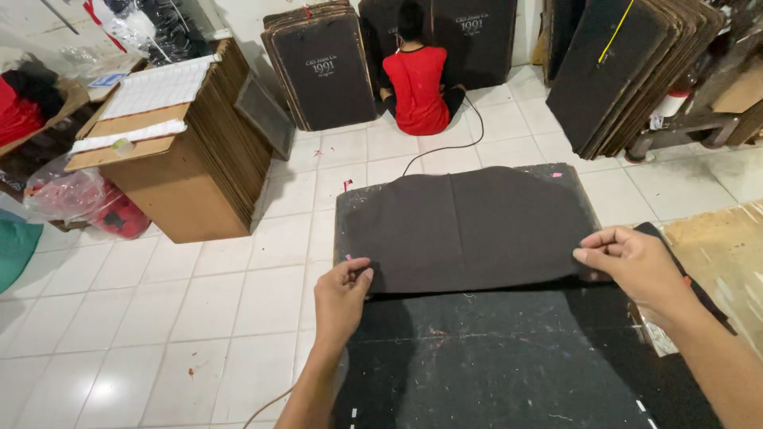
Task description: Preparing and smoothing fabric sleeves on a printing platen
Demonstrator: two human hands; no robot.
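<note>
A dark brown piece of cloth lies spread on a black flat board in front of me. My left hand pinches the cloth's near left corner. My right hand grips its near right edge. Both hands hold the cloth flat against the board, with the near part of the board bare below them.
A tall stack of brown cardboard sheets stands at the left. Black printed boards lean on the far wall, where a person in a red shirt sits. More boards lean at the right. A black cable runs across the tiles.
</note>
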